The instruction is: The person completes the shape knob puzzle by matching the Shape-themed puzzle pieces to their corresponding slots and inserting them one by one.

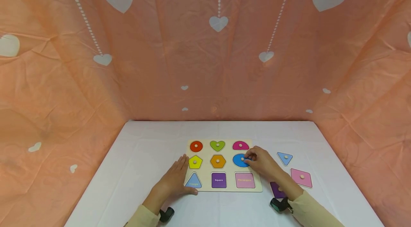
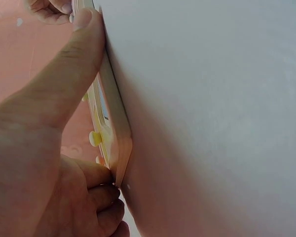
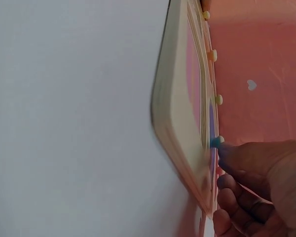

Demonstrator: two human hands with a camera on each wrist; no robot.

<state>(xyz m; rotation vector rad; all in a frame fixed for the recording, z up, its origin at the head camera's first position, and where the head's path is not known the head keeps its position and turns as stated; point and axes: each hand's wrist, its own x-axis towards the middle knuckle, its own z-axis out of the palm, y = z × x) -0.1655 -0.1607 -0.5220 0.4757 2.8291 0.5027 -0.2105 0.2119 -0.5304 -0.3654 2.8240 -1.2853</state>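
Note:
A cream puzzle board (image 1: 205,172) lies on the white table. My left hand (image 1: 173,179) rests at its near left corner, thumb along the front edge and fingers against the left side. At the board's right side, my right hand (image 1: 261,163) pinches near the knob of the blue oval piece (image 1: 238,160), fingers curled; the oval lies over its place in the middle row. In the right wrist view the thumb tip is right at the oval's knob (image 3: 218,141). Red circle (image 1: 196,150), green heart (image 1: 217,148) and magenta half-circle (image 1: 240,149) pieces sit in the back row.
A yellow pentagon (image 1: 195,166) and an orange hexagon (image 1: 218,166) sit in the middle row. Front recesses show printed triangle, square and rectangle (image 1: 245,185). Right of the board lie a blue triangle (image 1: 284,161), a pink rectangle (image 1: 306,181) and a purple piece (image 1: 277,194), partly under the right forearm.

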